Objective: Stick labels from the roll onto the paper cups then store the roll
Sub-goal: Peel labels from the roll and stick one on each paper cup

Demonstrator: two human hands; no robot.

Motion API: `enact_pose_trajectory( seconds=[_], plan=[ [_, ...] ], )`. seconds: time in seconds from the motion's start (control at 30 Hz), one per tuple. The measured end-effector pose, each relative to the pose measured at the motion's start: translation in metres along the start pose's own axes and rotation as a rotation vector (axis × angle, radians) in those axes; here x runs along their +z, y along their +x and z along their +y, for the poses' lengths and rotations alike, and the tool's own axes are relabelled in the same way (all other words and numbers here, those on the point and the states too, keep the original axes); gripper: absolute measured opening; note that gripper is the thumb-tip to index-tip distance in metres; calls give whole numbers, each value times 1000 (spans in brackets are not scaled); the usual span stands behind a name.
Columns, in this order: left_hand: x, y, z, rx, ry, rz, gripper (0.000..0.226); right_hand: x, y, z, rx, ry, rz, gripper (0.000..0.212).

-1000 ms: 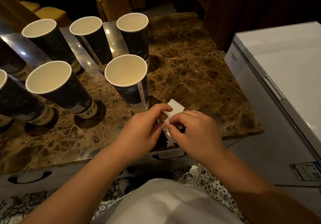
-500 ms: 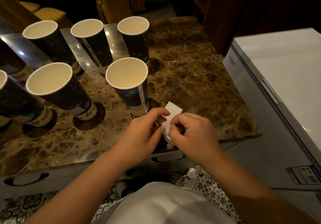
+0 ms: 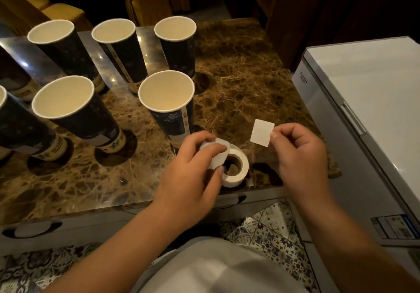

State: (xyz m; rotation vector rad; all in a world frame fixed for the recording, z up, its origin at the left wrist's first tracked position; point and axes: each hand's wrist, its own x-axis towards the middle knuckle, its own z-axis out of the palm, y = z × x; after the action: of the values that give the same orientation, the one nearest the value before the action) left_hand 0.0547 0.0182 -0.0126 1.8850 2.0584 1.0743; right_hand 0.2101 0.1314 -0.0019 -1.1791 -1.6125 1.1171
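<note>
With a label [image 3: 262,133] peeled free, the right hand [image 3: 300,156] pinches it by its right edge between thumb and forefinger, right of centre frame, clear of everything. Likely held by the edge so the sticky side touches nothing before placement.

Left hand [image 3: 193,174] grips the roll [image 3: 235,167] at lower centre, fingers curled over its top with the loose backing tail under them. Roll sits at the near edge of the table [image 3: 238,77]; can't tell if it rests on the surface or is just held above it. Probably kept low and steady as an anchor for peeling.

Nearest cup [image 3: 168,104] stands upright just up-left of the roll, the obvious target. More cups line up across the left and top left: one at mid left [image 3: 75,111], three in the back row [image 3: 61,45] [image 3: 122,47] [image 3: 177,40], others cut off at the left edge. No fresh white label visible on any cup side facing the camera, so progress can't be judged.

White freezer [image 3: 363,88] fills the right side.

Next move calls for bringing the label to the near cup's wall; risk is it folding onto itself or tipping the empty cup.
</note>
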Motion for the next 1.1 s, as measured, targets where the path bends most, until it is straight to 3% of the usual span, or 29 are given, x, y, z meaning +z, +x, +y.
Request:
enact_pose_trajectory(
  seconds=[0.07,0.13,0.2,0.33,0.47,0.6,0.67,0.73,0.8,0.83,0.93,1.1],
  plan=[
    [-7,5,16,-244,-285,-26,13,-3,-8,-3,-440,-344,15,14],
    [-11,14,28,-662,-719,-154,27,-1,-15,-4,-788,-586,12,14],
    [-15,20,33,-887,-984,-238,38,-1,-17,-6,-942,-678,30,14],
    [-20,25,40,-1014,-1147,-312,35,-6,-16,-10,-1073,-715,32,12],
    [-21,26,41,-971,-1119,-289,16,-10,-17,-8,-1112,-732,5,11],
    [-24,23,38,-903,-1060,-253,20,-15,-19,-9,-1039,-664,-90,13],
    [-30,21,34,-734,-815,-229,18,-19,-22,-14,-784,-490,-133,20],
    [-39,18,29,-460,-483,-268,13,-22,-21,-26,-424,-259,-233,27],
    [-48,16,29,-269,-309,-371,11,-23,-17,-34,-145,-110,-429,29],
    [-51,15,30,-222,-278,-417,11,-22,-16,-37,-95,-90,-525,26],
    [-56,10,32,-150,-203,-433,13,-18,-19,-44,-169,-99,-617,12],
    [-67,-3,29,-156,-180,-279,10,-9,-28,-49,-319,-141,-512,12]
  ],
)
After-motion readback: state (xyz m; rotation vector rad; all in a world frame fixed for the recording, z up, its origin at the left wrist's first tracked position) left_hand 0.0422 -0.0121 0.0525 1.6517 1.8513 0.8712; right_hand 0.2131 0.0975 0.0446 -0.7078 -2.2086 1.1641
